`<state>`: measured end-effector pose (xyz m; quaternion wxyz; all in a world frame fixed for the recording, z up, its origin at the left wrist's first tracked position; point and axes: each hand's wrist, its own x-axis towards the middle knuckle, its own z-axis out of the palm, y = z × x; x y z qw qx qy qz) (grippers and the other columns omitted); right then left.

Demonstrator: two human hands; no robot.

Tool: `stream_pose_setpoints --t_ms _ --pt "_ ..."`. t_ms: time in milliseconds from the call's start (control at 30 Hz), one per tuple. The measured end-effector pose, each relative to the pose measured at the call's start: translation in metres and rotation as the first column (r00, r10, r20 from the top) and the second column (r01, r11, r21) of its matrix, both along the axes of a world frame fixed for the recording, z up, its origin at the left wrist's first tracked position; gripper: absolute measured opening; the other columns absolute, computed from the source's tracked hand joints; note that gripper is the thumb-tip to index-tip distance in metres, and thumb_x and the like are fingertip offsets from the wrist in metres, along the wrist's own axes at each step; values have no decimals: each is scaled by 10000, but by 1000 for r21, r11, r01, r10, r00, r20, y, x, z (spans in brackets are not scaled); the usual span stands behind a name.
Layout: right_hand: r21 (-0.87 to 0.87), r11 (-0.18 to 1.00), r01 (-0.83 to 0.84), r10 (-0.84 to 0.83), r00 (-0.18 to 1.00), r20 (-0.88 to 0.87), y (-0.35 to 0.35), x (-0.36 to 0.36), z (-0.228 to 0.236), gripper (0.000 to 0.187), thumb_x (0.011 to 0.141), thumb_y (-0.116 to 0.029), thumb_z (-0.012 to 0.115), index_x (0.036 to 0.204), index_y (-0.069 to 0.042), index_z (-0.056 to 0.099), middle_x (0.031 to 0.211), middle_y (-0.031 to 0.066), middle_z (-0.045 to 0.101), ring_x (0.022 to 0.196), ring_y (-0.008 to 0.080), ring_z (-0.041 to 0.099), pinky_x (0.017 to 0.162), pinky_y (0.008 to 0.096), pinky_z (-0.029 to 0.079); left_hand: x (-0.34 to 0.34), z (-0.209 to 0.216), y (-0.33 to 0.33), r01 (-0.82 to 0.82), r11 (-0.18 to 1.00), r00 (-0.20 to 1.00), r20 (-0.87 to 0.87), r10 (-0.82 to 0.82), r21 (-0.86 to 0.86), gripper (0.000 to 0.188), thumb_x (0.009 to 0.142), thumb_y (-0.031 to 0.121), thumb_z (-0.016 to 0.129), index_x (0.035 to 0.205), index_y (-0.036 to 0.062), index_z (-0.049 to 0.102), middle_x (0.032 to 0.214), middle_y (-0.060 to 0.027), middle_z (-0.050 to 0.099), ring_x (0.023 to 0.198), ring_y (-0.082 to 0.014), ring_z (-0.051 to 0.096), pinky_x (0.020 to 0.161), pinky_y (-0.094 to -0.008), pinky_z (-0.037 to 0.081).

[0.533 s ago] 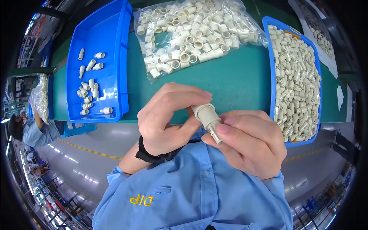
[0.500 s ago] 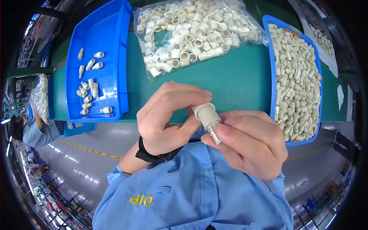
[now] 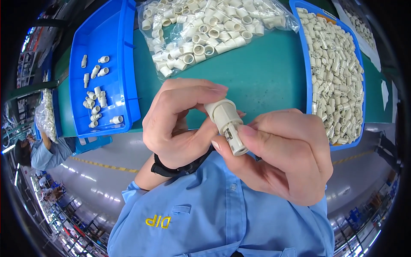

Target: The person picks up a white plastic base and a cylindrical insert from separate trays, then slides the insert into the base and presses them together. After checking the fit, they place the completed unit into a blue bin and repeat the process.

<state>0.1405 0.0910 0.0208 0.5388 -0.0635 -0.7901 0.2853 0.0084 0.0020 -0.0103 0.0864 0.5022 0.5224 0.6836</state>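
Grey, glossy factory floor (image 3: 122,147) shows in the head camera's wide view beyond the near edge of a green, flat-topped worktable (image 3: 269,64), with a yellow-striped line (image 3: 105,165) running across it. At the far left, a co-worker in a light blue shirt (image 3: 40,155) sits near a clear plastic bag of whitish pieces (image 3: 45,115). On the worktable's left lies a deep blue plastic tray (image 3: 102,34), where a loose scatter of small off-white stepped fittings (image 3: 102,99) rests, mostly toward its nearer half. Across the far middle is a transparent plastic bag full of short off-white tube sections (image 3: 214,34), its right corner just beside a second blue plastic tray (image 3: 307,81), which is heaped with off-white plastic connector pieces (image 3: 336,77). Between the trays, over the table's near edge, one off-white plastic stepped cylinder (image 3: 226,116) is held tilted, wide collar up and to the left, narrow slotted end down and to the right. The left hand (image 3: 165,137), a black band (image 3: 171,170) at its wrist, is curled with thumb and fingers around the collar, its hold partly hidden. The right hand (image 3: 291,150) is nearly closed, pinching the narrow end between thumb and finger.
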Motion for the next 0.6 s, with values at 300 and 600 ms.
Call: stream_pose_setpoints --t_ms 300,600 --pt "-74 997 15 -20 998 -58 2 -6 5 456 558 82 896 948 22 668 748 98 592 579 131 518 433 215 376 1 0 -1 -29 998 997 -74 25 -56 350 810 77 805 1040 -57 578 1017 -216 645 838 -236 683 700 -303 587" --pt "-69 997 17 -17 1000 -2 1 -4 8 442 554 80 903 922 12 668 731 90 584 583 133 504 438 223 378 2 2 5 -24 995 990 -136 36 92 316 753 -25 801 1012 -76 628 958 -205 691 823 -270 707 647 -307 576"
